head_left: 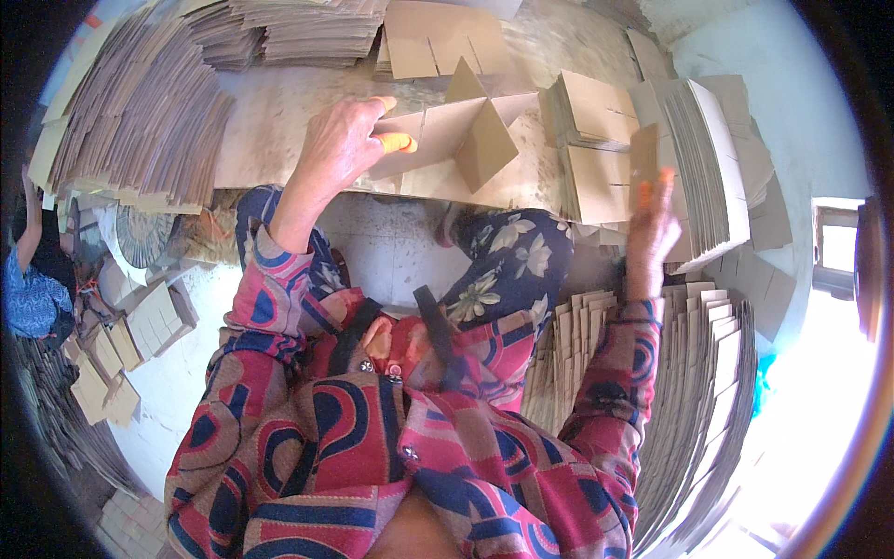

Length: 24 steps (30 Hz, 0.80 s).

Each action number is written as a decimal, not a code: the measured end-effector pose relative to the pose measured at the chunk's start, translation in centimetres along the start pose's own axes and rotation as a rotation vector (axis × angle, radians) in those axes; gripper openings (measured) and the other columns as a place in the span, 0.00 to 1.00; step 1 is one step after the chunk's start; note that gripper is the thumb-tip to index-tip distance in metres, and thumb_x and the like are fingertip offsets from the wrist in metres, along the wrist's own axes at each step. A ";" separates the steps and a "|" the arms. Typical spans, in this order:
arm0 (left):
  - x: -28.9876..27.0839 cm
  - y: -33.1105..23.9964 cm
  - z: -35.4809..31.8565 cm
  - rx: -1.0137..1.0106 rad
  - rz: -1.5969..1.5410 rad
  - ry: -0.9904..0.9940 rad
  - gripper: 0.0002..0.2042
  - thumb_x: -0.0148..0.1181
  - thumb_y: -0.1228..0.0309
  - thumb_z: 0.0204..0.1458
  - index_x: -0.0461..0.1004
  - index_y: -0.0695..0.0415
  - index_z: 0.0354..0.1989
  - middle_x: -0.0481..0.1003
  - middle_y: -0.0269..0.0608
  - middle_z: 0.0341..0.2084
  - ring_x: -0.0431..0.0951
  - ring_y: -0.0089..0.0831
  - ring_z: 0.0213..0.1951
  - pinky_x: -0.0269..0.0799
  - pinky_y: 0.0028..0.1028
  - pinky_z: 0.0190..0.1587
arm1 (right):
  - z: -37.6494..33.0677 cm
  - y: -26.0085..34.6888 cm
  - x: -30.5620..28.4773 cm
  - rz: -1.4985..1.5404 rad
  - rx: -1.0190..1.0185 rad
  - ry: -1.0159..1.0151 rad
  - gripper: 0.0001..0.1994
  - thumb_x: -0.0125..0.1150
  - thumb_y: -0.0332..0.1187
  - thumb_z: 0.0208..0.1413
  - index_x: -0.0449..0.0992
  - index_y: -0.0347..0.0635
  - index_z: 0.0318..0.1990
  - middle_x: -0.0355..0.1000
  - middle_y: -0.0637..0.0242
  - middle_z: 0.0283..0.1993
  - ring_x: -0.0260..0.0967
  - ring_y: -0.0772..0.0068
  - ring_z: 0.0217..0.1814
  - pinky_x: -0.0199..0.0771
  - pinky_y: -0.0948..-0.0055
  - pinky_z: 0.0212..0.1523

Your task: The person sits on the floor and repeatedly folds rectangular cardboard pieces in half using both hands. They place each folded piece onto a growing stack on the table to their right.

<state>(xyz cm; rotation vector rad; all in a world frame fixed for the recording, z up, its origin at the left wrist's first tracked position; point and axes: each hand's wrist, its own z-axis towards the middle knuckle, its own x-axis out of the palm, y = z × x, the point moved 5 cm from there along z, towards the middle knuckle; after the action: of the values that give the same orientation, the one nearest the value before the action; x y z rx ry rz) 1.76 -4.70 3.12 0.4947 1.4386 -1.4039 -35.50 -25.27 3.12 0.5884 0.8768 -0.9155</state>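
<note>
My left hand [337, 144], with orange covers on two fingers, grips one end of a cardboard divider [438, 138]. Its long panel stands on edge over the work table, with two shorter cross pieces slotted through it. On the right, my right hand [655, 228], also with orange on its fingertips, has its fingers closed at a narrow-looking brown cardboard piece [643, 158]. That piece stands beside a row of upright slotted sheets [712, 177]; part of the grip is hidden. Between both hands lies a stack of slotted cardboard pieces [598, 140].
Tall cardboard stacks [140, 112] fill the table's left, and more sheets [438, 37] lie at the back. Rows of cardboard [689, 373] stand beside my right arm. Another person's blue sleeve [37, 293] shows at far left, near loose dividers [154, 321].
</note>
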 end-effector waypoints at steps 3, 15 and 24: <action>0.3 0.5 -0.3 0.077 -0.106 -0.084 0.22 0.69 0.60 0.43 0.78 0.60 0.44 0.78 0.54 0.31 0.79 0.48 0.32 0.73 0.35 0.36 | 3.9 6.0 -8.2 0.216 -0.209 -0.293 0.32 0.65 0.27 0.53 0.62 0.48 0.66 0.74 0.51 0.53 0.77 0.68 0.38 0.79 0.66 0.38; 1.0 0.7 -0.2 0.074 -0.168 -0.061 0.09 0.66 0.68 0.46 0.82 0.56 0.34 0.77 0.52 0.26 0.78 0.48 0.28 0.70 0.38 0.31 | 9.2 19.6 -10.6 1.044 -0.143 0.266 0.28 0.66 0.23 0.49 0.68 0.34 0.60 0.77 0.60 0.45 0.71 0.84 0.31 0.71 0.83 0.25; 1.2 0.6 0.2 0.128 -0.188 -0.053 0.06 0.62 0.70 0.48 0.82 0.55 0.33 0.76 0.52 0.22 0.76 0.48 0.25 0.70 0.38 0.29 | 8.8 22.7 -6.9 0.864 -0.389 0.317 0.30 0.67 0.25 0.50 0.66 0.35 0.62 0.72 0.59 0.57 0.67 0.80 0.53 0.70 0.76 0.54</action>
<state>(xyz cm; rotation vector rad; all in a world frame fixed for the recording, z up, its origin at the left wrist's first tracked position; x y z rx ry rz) 1.89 -5.15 1.88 0.4075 1.3861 -1.6543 -14.62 -17.65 15.27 0.6904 0.9255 0.1347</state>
